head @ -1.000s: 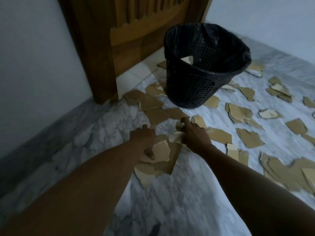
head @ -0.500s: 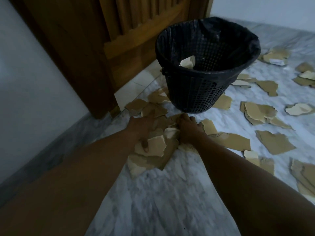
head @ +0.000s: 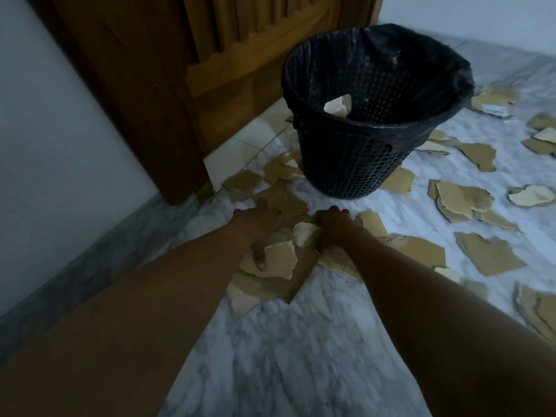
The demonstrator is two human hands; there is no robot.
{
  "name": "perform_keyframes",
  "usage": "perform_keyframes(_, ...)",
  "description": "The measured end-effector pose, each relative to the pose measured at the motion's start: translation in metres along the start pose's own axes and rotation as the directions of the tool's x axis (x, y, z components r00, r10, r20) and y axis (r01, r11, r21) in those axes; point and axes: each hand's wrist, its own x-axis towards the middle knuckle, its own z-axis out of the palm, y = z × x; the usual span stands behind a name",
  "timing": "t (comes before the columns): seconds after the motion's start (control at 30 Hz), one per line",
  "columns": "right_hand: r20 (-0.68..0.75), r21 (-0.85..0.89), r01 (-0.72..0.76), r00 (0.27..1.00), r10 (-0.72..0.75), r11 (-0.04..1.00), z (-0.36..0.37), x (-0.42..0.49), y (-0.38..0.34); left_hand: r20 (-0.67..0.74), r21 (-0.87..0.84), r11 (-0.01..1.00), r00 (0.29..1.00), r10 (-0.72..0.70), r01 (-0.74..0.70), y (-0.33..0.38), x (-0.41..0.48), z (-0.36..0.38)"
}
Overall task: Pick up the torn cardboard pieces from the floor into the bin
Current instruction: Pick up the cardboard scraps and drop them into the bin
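Observation:
A black mesh bin with a black liner stands on the marble floor, with one pale cardboard scrap inside. Just in front of it lies a pile of torn brown cardboard pieces. My left hand rests on the pile, thumb pressing a pale piece. My right hand is closed around a bunch of pieces at the pile's right side. Several more torn pieces are scattered over the floor to the right.
A wooden door and its frame stand behind the bin on the left. A white wall with grey skirting runs along the left. More cardboard scraps lie right of the bin, others at the far right edge.
The view has moved closer to the bin. Both hands have slid forward over the pile, gathering pieces toward each other, and the right hand has closed on more scraps.

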Motion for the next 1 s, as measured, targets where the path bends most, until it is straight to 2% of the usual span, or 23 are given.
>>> perform_keyframes(0.17,-0.122,0.086,-0.013,0.992,0.023,0.996,0.012,-0.043,-0.005,0.016,-0.067,0.998,1.000,-0.007,0.008,0.023,-0.027,0.023)
perform_keyframes(0.23,-0.140,0.151,0.016,0.990,0.006,0.988,0.019,-0.058,-0.010,-0.010,-0.131,0.991,1.000,-0.001,0.000,0.031,-0.038,0.034)
perform_keyframes(0.4,-0.164,0.215,0.020,0.986,0.016,0.976,0.032,-0.096,-0.017,-0.114,-0.139,0.989,0.992,-0.059,0.043,0.047,-0.065,0.055)
perform_keyframes(0.53,-0.187,0.202,0.018,0.982,0.020,0.979,0.044,-0.117,-0.022,-0.023,-0.197,0.979,0.998,-0.064,0.058,0.054,-0.080,0.066)
perform_keyframes(0.7,-0.180,0.174,-0.001,0.983,0.033,0.985,0.052,-0.137,-0.021,-0.011,-0.167,0.974,0.987,-0.158,0.154,0.062,-0.090,0.074)
perform_keyframes(0.87,-0.121,0.171,-0.067,0.989,0.088,0.983,0.029,-0.155,-0.001,0.022,-0.196,0.971,0.990,-0.138,0.140,0.061,-0.096,0.077)
perform_keyframes(1.0,-0.158,0.287,-0.024,0.985,0.072,0.958,-0.032,-0.166,0.002,0.070,-0.369,0.922,0.993,-0.097,0.116,0.049,-0.104,0.069)
